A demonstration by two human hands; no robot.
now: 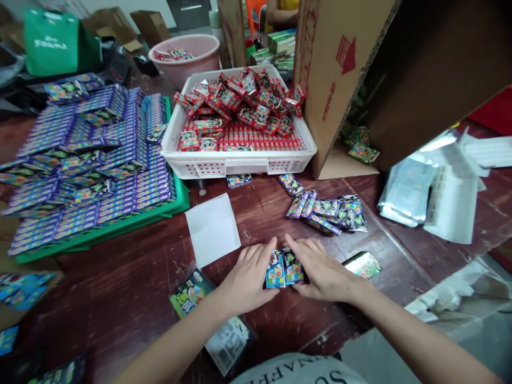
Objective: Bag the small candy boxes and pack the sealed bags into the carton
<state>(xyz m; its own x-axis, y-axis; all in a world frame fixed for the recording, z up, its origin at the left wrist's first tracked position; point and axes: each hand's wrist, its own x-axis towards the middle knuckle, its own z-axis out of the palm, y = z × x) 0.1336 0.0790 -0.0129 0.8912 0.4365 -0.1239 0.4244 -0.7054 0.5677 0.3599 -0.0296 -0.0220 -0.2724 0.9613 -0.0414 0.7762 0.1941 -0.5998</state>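
My left hand (248, 277) and my right hand (320, 269) press from both sides on a small stack of colourful packets (284, 268) lying on the dark red table (132, 288). Fingers of both hands are curved round the stack's ends. A loose pile of similar packets (328, 209) lies just beyond my right hand. A white paper envelope (212, 228) lies beyond my left hand. A printed plastic bag (192, 290) sits under my left forearm, and another printed bag (363, 264) lies right of my right hand.
A white basket (240, 162) holds red packets. A green tray (120, 224) at left carries rows of purple packets. An open cardboard box (340, 80) leans at right. Silver bags (408, 189) and white envelopes lie far right. A pink bucket (188, 53) stands behind.
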